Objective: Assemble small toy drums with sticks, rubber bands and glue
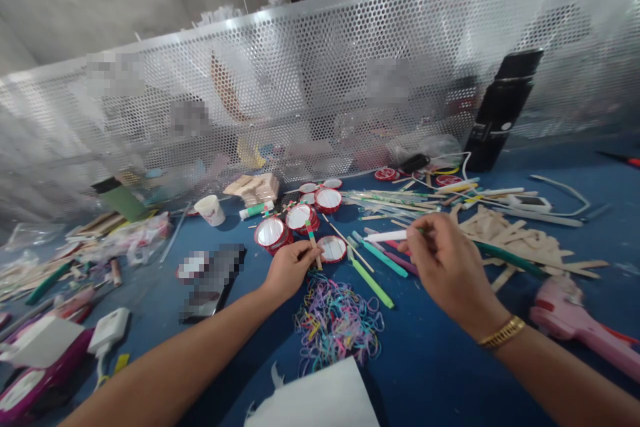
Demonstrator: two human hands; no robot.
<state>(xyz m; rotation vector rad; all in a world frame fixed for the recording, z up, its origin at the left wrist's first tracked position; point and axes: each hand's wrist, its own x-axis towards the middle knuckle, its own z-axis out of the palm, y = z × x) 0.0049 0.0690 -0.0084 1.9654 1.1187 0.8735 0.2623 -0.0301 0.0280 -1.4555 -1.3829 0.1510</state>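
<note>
My left hand (pixel 289 272) pinches a small flat wooden stick (pixel 312 237), held upright, with red and green bands near its top. To the right, my right hand (pixel 443 267) is closed around a slim white pen (pixel 386 236) that points left toward the stick, apart from it. Just behind the stick are round red-rimmed pieces with pale tops, one of them a disc (pixel 334 249) flat on the table. Between my hands lie a lime green pen (pixel 373 285) and a teal pen (pixel 385 259). A heap of coloured rubber bands (pixel 340 320) spreads below my left hand.
A perforated metal screen (pixel 310 80) runs along the back of the blue table. At right stand a black bottle (pixel 503 110), a pile of wooden sticks (pixel 515 237) and a pink glue gun (pixel 580 327). A phone (pixel 215 283) and paper cup (pixel 210 210) are at left.
</note>
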